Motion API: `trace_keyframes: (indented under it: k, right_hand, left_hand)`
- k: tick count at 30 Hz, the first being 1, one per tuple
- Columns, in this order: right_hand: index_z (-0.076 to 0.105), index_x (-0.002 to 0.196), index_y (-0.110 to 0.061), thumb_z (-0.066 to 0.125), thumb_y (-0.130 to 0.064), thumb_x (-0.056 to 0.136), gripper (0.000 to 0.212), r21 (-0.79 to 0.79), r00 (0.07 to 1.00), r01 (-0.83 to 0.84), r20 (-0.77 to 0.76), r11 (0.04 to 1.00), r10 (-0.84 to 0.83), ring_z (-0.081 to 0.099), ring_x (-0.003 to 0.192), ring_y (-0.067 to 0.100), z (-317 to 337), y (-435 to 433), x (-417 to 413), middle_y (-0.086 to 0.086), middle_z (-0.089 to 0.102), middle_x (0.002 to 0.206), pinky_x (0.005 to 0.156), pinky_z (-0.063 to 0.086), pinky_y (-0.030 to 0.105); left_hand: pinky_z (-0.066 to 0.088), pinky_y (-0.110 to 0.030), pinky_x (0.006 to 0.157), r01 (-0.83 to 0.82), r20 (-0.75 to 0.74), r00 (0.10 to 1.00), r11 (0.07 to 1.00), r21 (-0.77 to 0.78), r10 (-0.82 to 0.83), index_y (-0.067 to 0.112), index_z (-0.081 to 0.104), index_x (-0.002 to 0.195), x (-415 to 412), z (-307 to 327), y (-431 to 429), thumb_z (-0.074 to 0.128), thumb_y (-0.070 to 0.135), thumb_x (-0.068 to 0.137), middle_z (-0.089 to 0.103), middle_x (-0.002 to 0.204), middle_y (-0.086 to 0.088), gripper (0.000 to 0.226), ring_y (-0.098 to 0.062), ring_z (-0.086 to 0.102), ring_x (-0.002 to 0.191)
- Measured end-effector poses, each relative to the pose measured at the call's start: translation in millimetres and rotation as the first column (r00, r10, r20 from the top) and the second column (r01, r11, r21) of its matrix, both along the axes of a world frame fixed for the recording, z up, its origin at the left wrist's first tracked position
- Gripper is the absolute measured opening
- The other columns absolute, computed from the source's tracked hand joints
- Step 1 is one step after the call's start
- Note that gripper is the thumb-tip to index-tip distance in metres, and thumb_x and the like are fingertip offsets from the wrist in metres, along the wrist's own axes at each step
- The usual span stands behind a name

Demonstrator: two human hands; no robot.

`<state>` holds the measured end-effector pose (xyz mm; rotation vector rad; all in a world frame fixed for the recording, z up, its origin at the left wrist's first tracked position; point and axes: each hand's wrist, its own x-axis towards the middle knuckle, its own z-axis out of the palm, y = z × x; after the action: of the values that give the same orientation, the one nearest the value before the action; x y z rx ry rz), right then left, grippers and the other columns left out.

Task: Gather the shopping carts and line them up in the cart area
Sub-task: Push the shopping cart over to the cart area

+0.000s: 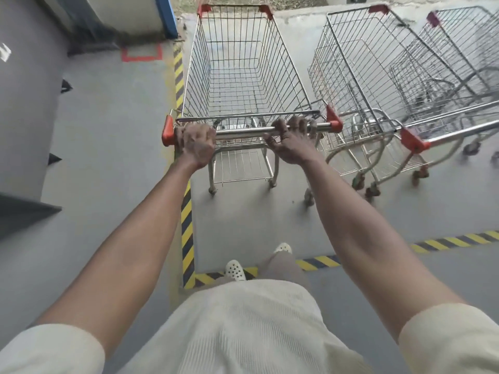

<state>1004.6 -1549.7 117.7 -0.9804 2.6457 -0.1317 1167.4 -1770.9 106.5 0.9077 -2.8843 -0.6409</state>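
The shopping cart (243, 85) stands inside the taped cart area, its left side just beside the yellow-black floor stripe (186, 225) and its nose near the concrete kerb (297, 14). The left grip (195, 143) and right grip (290, 143) are both clenched round its handle bar (243, 131). A second cart (364, 85) sits angled just beside it on the right, a third cart (459, 63) beyond, with grey floor (256, 225) behind the wheels.

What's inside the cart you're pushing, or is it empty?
Empty. Only grey floor shows through the wires of the shopping cart; nothing lies inside.
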Motion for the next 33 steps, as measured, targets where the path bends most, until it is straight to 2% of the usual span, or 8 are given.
trace_keyframes:
  k: [4, 7, 11, 16, 21, 25, 29, 33]
  right_hand:
    - [0.042, 0.142, -0.035, 0.020, -0.075, 0.099, 0.062, 0.008, 0.997, -0.050, -0.056, 0.999, 0.051, 0.030, 0.133, 0.026, 2, 34, 30, 0.005, 0.038, 0.127, 0.116, 0.014, 0.046]
    - [0.047, 0.134, -0.036, 0.015, -0.080, 0.093, 0.068, -0.012, 0.995, -0.043, -0.086, 0.999, 0.042, 0.037, 0.126, 0.025, -3, 69, 45, 0.004, 0.041, 0.122, 0.109, 0.022, 0.043]
    - [0.046, 0.133, -0.034, 0.019, -0.087, 0.090, 0.073, -0.038, 0.998, 0.004, -0.055, 0.999, -0.006, 0.032, 0.137, 0.029, -8, 119, 59, 0.006, 0.041, 0.135, 0.118, 0.019, 0.049]
    - [0.043, 0.120, -0.033, 0.016, -0.089, 0.087, 0.070, -0.061, 0.998, 0.008, -0.061, 0.998, -0.012, 0.032, 0.133, 0.031, -11, 171, 99, 0.004, 0.038, 0.129, 0.117, 0.022, 0.052]
    - [0.043, 0.130, -0.033, 0.022, -0.082, 0.094, 0.064, -0.059, 1.000, 0.002, -0.015, 0.998, -0.003, 0.017, 0.150, 0.036, -9, 210, 141, 0.011, 0.032, 0.149, 0.124, 0.003, 0.053]
    - [0.044, 0.124, -0.032, 0.025, -0.080, 0.096, 0.059, -0.081, 0.999, -0.006, -0.046, 0.997, 0.002, 0.026, 0.141, 0.034, -10, 240, 170, 0.008, 0.036, 0.138, 0.120, 0.012, 0.050]
    - [0.044, 0.126, -0.030, 0.026, -0.078, 0.096, 0.060, -0.099, 0.999, -0.001, -0.035, 0.995, -0.002, 0.026, 0.140, 0.034, -10, 264, 193, 0.010, 0.035, 0.137, 0.119, 0.012, 0.050]
    - [0.046, 0.126, -0.031, 0.026, -0.078, 0.096, 0.059, -0.112, 0.996, -0.015, -0.094, 0.994, 0.004, 0.031, 0.131, 0.028, -11, 280, 209, 0.008, 0.037, 0.126, 0.113, 0.015, 0.046]
  left_hand:
    - [0.025, -0.042, 0.099, 0.008, -0.028, 1.000, 1.000, -0.015, -0.008, 0.022, 0.061, 0.093, 44, 0, 28, 0.022, 0.034, 0.092, 0.063, 0.108, -0.003, 0.041, -0.027, 0.049, 0.108]
    - [0.025, -0.043, 0.099, -0.015, -0.028, 0.999, 1.000, -0.008, 0.014, 0.017, 0.061, 0.096, 72, 2, 56, 0.018, 0.038, 0.091, 0.063, 0.107, -0.003, 0.048, -0.027, 0.047, 0.107]
    - [0.026, -0.045, 0.101, -0.017, -0.043, 0.999, 1.000, -0.009, 0.017, 0.024, 0.053, 0.090, 110, 3, 93, 0.017, 0.040, 0.095, 0.058, 0.102, 0.001, 0.040, -0.027, 0.048, 0.107]
    - [0.027, -0.044, 0.096, -0.047, -0.090, 0.995, 0.995, -0.083, 0.040, 0.023, 0.051, 0.087, 153, 2, 141, 0.031, 0.030, 0.105, 0.059, 0.099, -0.003, 0.027, -0.028, 0.049, 0.102]
    - [0.024, -0.040, 0.098, -0.080, -0.075, 0.995, 0.991, -0.105, 0.073, 0.017, 0.062, 0.096, 191, -4, 182, 0.041, 0.022, 0.102, 0.064, 0.110, -0.006, 0.022, -0.029, 0.049, 0.111]
    - [0.023, -0.038, 0.099, -0.082, -0.088, 0.993, 0.993, -0.087, 0.075, 0.016, 0.063, 0.099, 220, -2, 212, 0.038, 0.017, 0.093, 0.063, 0.112, -0.007, 0.025, -0.029, 0.048, 0.113]
    - [0.024, -0.041, 0.099, -0.090, -0.088, 0.993, 0.994, -0.064, 0.084, 0.018, 0.057, 0.090, 242, 1, 239, 0.024, 0.034, 0.095, 0.059, 0.102, -0.002, 0.037, -0.029, 0.047, 0.107]
    - [0.026, -0.040, 0.094, -0.097, -0.148, 0.985, 0.992, -0.086, 0.083, 0.020, 0.056, 0.089, 258, -1, 258, 0.032, 0.030, 0.096, 0.056, 0.097, 0.000, 0.027, -0.028, 0.047, 0.103]
